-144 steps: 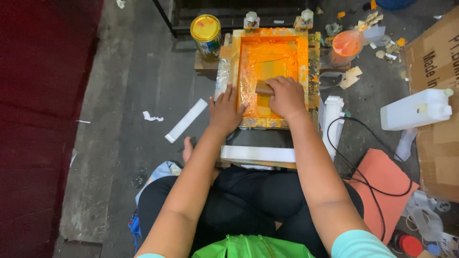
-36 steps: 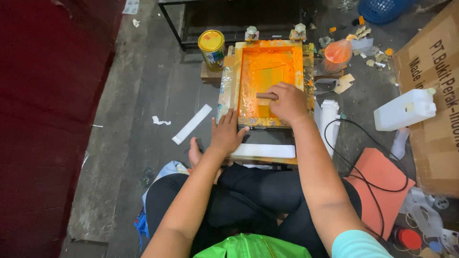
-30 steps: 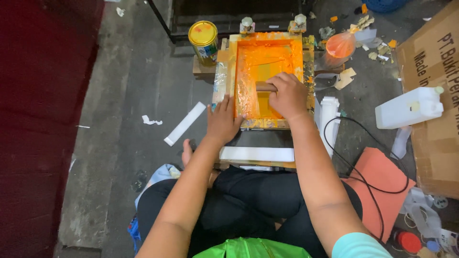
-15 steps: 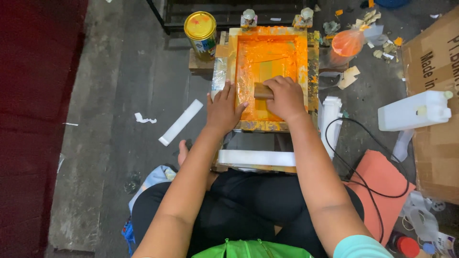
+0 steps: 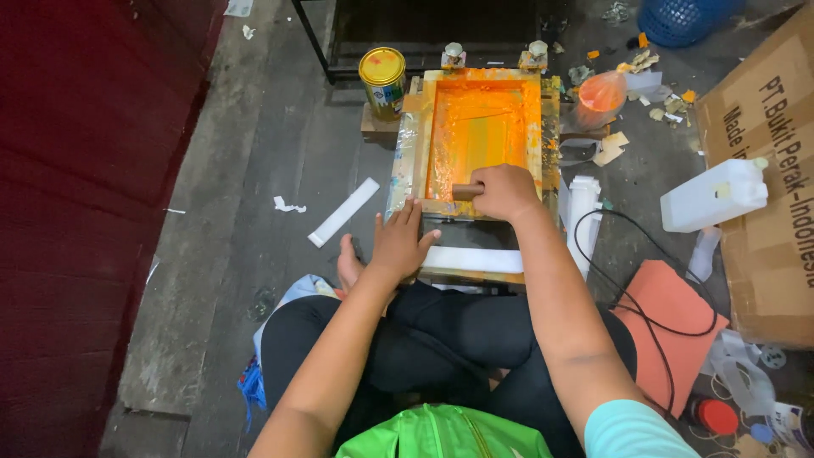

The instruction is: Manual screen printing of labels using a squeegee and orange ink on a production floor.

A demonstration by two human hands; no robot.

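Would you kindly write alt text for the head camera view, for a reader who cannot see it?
Seen from above, a seated person's right hand grips a wooden squeegee at the near end of an orange-inked printing screen, while the left hand presses flat on the frame's near left corner. A yellow-lidded paint can stands to the frame's left, a white jug to its right.

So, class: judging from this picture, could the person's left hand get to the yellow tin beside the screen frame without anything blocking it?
Probably yes. The left hand rests at the frame's near left corner, and the yellow tin stands past its far left corner with only bare floor between; it would need a forward stretch.
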